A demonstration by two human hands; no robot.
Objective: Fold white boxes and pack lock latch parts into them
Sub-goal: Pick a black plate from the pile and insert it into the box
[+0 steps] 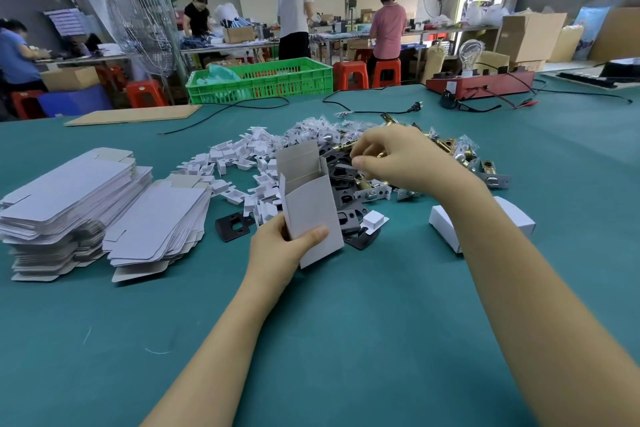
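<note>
My left hand (280, 246) grips a white box (311, 204), held upright with its top flap open. My right hand (398, 159) hovers over the pile of lock latch parts (367, 184), fingers curled and pinching a small part near the box's mouth; what it pinches is mostly hidden. The pile mixes black strike plates (231, 226), brass latch bodies (446, 146) and small white plastic pieces (239, 156). Two stacks of flat white box blanks (104, 204) lie at the left. A closed white box (446, 225) lies to the right, partly behind my right forearm.
The green table (311, 322) spreads wide in front of me. A cardboard sheet (135, 114), black cables (374, 111) and a red test unit with a bulb (481, 81) sit at the far edge. Beyond are a green crate (263, 80), red stools and several people working.
</note>
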